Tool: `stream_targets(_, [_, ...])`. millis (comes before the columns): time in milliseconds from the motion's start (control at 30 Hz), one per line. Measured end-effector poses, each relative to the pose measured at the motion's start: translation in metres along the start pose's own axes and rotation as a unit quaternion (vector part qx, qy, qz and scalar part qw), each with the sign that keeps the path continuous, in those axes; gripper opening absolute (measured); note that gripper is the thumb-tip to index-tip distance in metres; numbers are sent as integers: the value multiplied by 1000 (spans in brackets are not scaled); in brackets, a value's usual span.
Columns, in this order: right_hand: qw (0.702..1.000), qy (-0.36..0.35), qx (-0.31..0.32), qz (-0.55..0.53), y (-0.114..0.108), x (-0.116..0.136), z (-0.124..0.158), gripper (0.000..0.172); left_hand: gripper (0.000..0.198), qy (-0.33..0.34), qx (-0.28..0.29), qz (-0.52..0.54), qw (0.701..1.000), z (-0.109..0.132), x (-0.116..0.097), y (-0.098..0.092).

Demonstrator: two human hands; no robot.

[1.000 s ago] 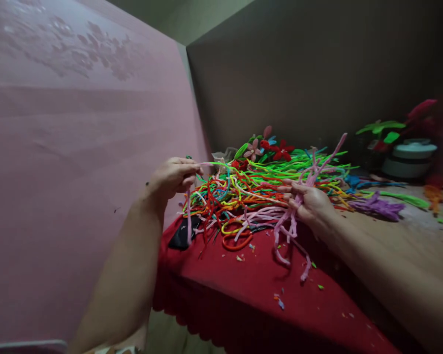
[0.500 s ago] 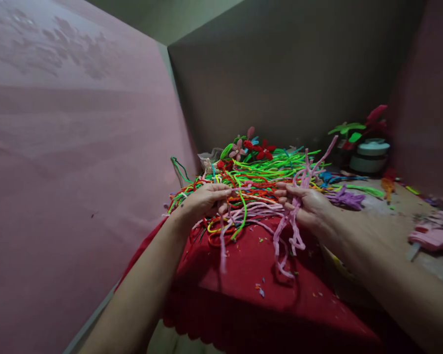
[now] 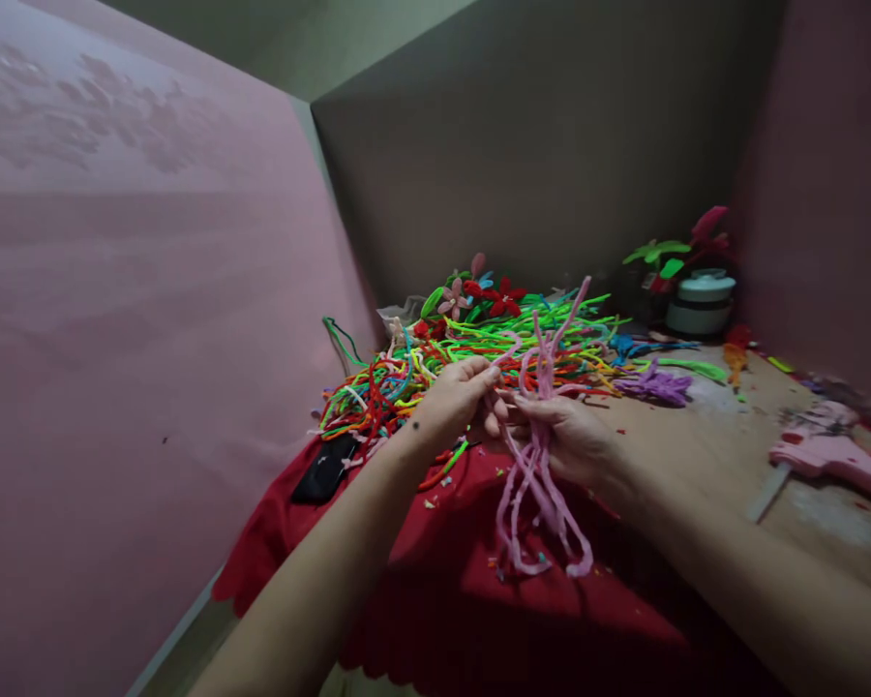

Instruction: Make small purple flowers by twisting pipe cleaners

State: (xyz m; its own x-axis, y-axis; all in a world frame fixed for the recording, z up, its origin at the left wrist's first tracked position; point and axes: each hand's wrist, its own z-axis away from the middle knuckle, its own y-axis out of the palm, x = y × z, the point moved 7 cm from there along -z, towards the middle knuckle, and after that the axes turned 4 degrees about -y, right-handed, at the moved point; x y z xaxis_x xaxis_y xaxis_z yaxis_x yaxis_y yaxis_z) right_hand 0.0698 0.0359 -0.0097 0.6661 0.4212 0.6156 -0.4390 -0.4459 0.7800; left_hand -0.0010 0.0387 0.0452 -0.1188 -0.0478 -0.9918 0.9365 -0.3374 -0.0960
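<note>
My left hand (image 3: 471, 395) pinches a pink fuzzy stem near its upper part, the curled end sticking up past the fingers. Right beside it, my right hand (image 3: 562, 426) is closed round a bunch of pink fuzzy stems (image 3: 544, 489); their tips point up above the fingers and their bent lower ends hang over the red cloth. The fingertips of both hands nearly meet. Behind them spreads a pile of green, red, orange and yellow stems (image 3: 479, 339).
Fuzzy flowers (image 3: 504, 295) lie at the back of the pile. A black phone-like object (image 3: 325, 469) rests on the red cloth (image 3: 435, 552). To the right are a purple bundle (image 3: 654, 385), a lidded container (image 3: 701, 302) and a pink glue gun (image 3: 834, 455).
My left hand has moved right with its pink stem, closing the gap to my right hand. My right hand and its bunch sit slightly further left. The black object has come into view.
</note>
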Motion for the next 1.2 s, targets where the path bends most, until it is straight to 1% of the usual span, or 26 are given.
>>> stream_targets(33, [1000, 0, 5, 8, 0, -1, 1, 14, 19, 0, 0, -3, 1000, -6, 3, 3])
stream_targets(100, [999, -4, -12, 35, -7, -1, 0, 10, 20, -8, 3, -8, 1000, -16, 10, 6])
stream_targets(167, [998, -16, -35, 56, -13, 1, -1, 6, 19, -10, -8, -6, 1000, -23, 14, 4])
stream_targets(233, [997, -22, -26, 62, -13, 3, -2, 3, 17, -1, -37, -16, 999, -27, 14, -2])
stream_targets(333, [998, -7, 5, 62, -8, 2, -2, 8, 17, 19, -66, -23, 997, -28, 10, -7])
stream_targets(433, [998, 14, 13, 62, -7, 2, 0, 10, 20, 18, -59, 13, 998, -28, 7, -5])
stream_targets(567, [997, 29, 26, 69, -9, 0, 1, 10, 29, -8, -41, 58, 997, -27, 9, 1])
stream_targets(667, [996, 23, 27, 76, -11, -2, 1, 14, 33, 7, -66, 85, 994, -27, 9, -2])
stream_targets(733, [996, 18, 26, 82, -11, -4, 1, 19, 36, 16, -72, 84, 994, -28, 9, -3])
stream_targets(767, [996, 19, 26, 87, -11, -5, 1, 21, 37, 15, -64, 77, 995, -28, 10, -1])
stream_targets(833, [994, 30, 24, 105, -11, -8, 2, 20, 34, 11, -28, 63, 998, -29, 12, 5])
stream_targets(900, [992, 40, 15, 116, -13, -9, 4, 13, 29, 9, 7, 53, 999, -29, 13, 11])
stream_targets(933, [992, 48, 10, 114, -14, -9, 5, 10, 30, 15, 7, 50, 999, -30, 13, 10])
stream_targets(967, [993, 54, 5, 105, -16, -7, 6, 10, 31, 27, -8, 43, 999, -30, 11, 6])
stream_targets(1000, [994, 59, -1, 89, -17, -4, 6, 10, 32, 46, -43, 24, 998, -30, 8, -1])
stream_targets(1033, [996, 60, -5, 73, -19, 0, 6, 10, 33, 69, -94, -19, 993, -28, 4, -12])
stream_targets(1067, [997, 48, -12, 56, -20, 6, 6, 11, 33, 90, -159, -92, 979, -25, -1, -24])
stream_targets(1100, [999, 29, -19, 39, -22, 14, 5, 12, 33, 102, -228, -188, 950, -20, -5, -35])
stream_targets(1133, [999, 9, -26, 21, -24, 22, 4, 13, 34, 97, -290, -300, 904, -14, -8, -44])
stream_targets(1167, [999, -10, -34, 4, -25, 29, 4, 14, 38, 72, -329, -407, 849, -10, -8, -51])
stream_targets(1200, [999, -21, -44, -11, -27, 34, 4, 16, 44, 33, -340, -496, 798, -9, -4, -56])
